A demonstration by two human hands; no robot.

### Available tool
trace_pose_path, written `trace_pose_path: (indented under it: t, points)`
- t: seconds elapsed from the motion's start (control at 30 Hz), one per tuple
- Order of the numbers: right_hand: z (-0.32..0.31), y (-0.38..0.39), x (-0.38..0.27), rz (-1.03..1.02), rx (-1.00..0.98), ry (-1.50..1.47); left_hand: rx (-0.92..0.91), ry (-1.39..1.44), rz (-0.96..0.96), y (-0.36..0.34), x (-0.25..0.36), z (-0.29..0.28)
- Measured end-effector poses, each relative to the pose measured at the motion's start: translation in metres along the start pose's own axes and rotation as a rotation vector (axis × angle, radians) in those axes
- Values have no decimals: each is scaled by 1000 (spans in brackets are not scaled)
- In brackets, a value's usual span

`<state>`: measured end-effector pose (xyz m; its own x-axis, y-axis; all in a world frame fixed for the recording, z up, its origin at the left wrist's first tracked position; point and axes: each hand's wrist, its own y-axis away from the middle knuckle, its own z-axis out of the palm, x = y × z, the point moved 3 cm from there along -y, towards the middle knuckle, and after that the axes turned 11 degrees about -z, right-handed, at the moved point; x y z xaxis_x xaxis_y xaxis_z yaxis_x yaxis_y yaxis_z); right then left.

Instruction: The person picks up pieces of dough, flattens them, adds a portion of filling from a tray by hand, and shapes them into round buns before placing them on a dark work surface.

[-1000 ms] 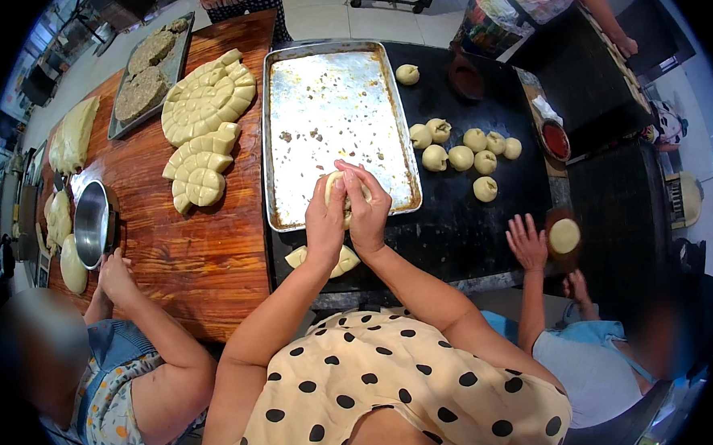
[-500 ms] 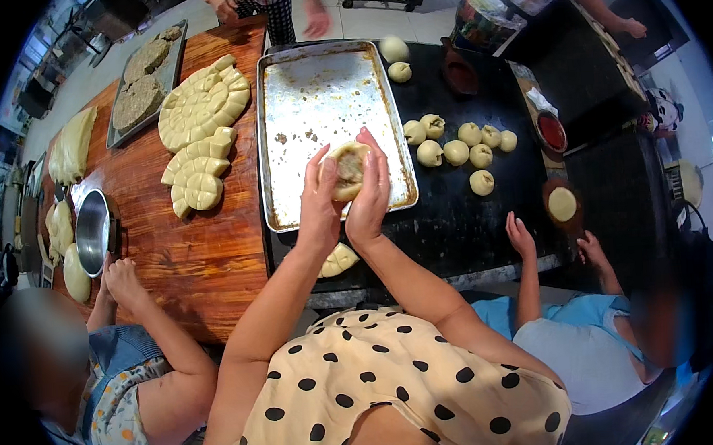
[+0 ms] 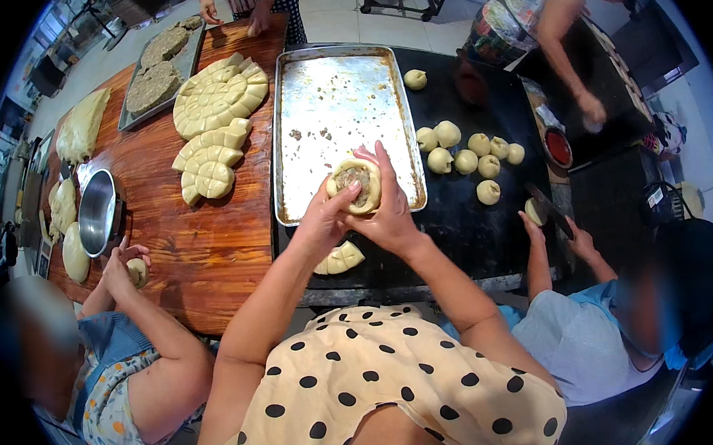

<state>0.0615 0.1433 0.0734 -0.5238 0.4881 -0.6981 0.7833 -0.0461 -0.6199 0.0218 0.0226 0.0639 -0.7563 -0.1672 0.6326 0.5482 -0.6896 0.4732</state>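
Observation:
A cup of pale dough (image 3: 341,185) filled with a greyish, lumpy filling (image 3: 359,176) sits between my two hands, over the near part of the metal tray (image 3: 340,60). My left hand (image 3: 322,218) wraps its near left side, the thumb lying on the filling. Curled round the right side, my right hand (image 3: 392,208) supports the dough with its fingers pointing up. Just below my wrists, a scored piece of dough (image 3: 339,259) lies on the dark tabletop. Filling crumbs (image 3: 325,133) dot the tray.
Several dough balls (image 3: 488,166) rest right of the tray. Scored dough (image 3: 222,88), a steel bowl (image 3: 98,212) and a tray of filling (image 3: 153,86) occupy the wooden table on the left. Co-workers flank me; the right one holds a flat blade (image 3: 551,212) and dough (image 3: 536,211).
My left thumb has moved onto the filling and the dough cup has turned. The right co-worker now holds dough up to a blade. One ball by the tray's far corner is gone from there.

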Motion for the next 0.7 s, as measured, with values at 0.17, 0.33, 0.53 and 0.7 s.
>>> trace_pose_path:
  t: [0.17, 0.33, 0.53, 0.7]
  points:
    - [-12, -8, -7, -192, -130, 116, -66, -307, -17, 11, 14, 0]
    - [-2, -5, -32, -248, -17, 139, -35, -156, 124, 16, 5, -5]
    - [-13, -13, -34, -354, -53, 88, -63, -356, 19, 26, 26, 18]
    - [-12, -12, -36, -287, 34, 68, -42, -116, 39, 24, 5, 11]
